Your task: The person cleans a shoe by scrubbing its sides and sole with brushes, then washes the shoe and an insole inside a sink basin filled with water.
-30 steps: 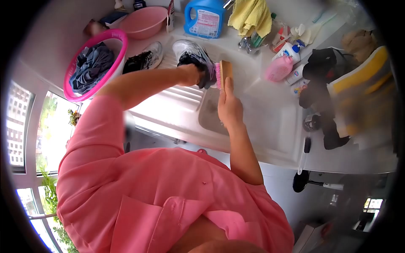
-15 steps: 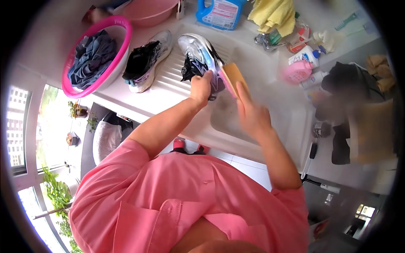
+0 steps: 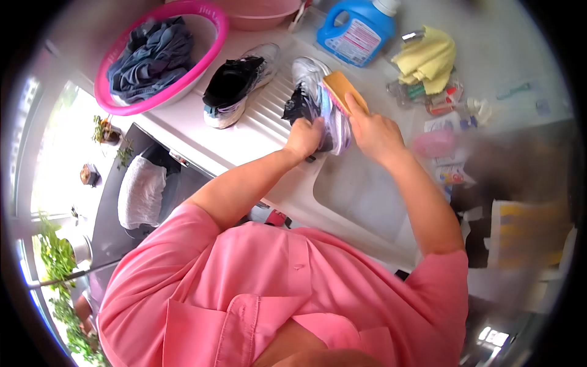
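Note:
My left hand [image 3: 304,137] is closed on a white, black and lilac sneaker [image 3: 334,125], gripping it near the heel opening over the ribbed part of the sink. In my right hand [image 3: 376,134] is a scrubbing brush [image 3: 344,90] with a yellow-tan back and pinkish bristles. The bristles lie against the sneaker's side, toward the toe half. My fingers hide part of the brush, and my left palm covers some of the shoe. A second sneaker [image 3: 235,85], with a black inside, rests to the left on the ribs.
A pink-rimmed basin [image 3: 211,52] of dark clothes stands at the left, with a pink bowl [image 3: 260,15] behind. A blue detergent jug [image 3: 354,37], a yellow cloth [image 3: 426,58] and several bottles line the back and right. The sink basin [image 3: 361,189] lies below the brush.
The camera view has shifted, moving most things rightward in frame. The sneaker has turned so more of its lilac side shows, and the brush has moved toward its toe.

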Action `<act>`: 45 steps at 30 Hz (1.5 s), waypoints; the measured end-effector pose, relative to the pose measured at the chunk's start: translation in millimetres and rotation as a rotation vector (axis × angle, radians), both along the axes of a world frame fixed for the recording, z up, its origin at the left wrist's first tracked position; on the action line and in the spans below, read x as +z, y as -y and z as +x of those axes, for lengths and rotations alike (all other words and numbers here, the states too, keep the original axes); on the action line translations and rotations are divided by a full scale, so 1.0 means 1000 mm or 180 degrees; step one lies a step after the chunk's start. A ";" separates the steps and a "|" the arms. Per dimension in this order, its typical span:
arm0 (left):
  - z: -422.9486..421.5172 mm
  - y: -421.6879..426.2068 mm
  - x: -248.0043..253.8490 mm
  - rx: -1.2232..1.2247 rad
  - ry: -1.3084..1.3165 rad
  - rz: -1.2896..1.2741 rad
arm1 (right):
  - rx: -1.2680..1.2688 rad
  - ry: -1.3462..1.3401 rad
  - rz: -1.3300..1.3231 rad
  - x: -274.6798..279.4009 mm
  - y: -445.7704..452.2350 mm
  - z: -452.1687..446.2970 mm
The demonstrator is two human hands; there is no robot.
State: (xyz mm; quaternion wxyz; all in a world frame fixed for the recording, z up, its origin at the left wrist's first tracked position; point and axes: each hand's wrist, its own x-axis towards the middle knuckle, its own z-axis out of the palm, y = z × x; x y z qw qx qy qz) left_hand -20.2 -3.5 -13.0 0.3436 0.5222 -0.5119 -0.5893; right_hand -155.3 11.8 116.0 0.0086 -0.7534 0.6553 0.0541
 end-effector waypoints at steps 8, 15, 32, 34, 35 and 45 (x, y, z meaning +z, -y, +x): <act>0.003 -0.001 0.001 -0.0123 0.0182 0.0116 | 0.0275 -0.0483 0.0915 -0.024 0.162 0.056; 0.008 0.002 -0.014 0.0030 0.0263 -0.0189 | 0.0495 0.0179 0.1378 0.037 0.135 0.014; 0.011 0.001 -0.012 0.0029 0.0253 -0.0314 | -0.0468 0.0292 0.1368 -0.005 0.157 0.034; 0.014 0.002 -0.007 -0.0024 0.0160 -0.0136 | -0.0318 0.0397 0.1279 0.006 0.147 0.029; 0.015 0.000 -0.007 -0.0032 0.0158 -0.0127 | -0.0188 0.0507 0.1211 0.014 0.137 0.026; 0.014 0.001 -0.001 -0.0028 0.0185 -0.0247 | -0.0241 0.0540 0.1104 -0.013 0.153 0.030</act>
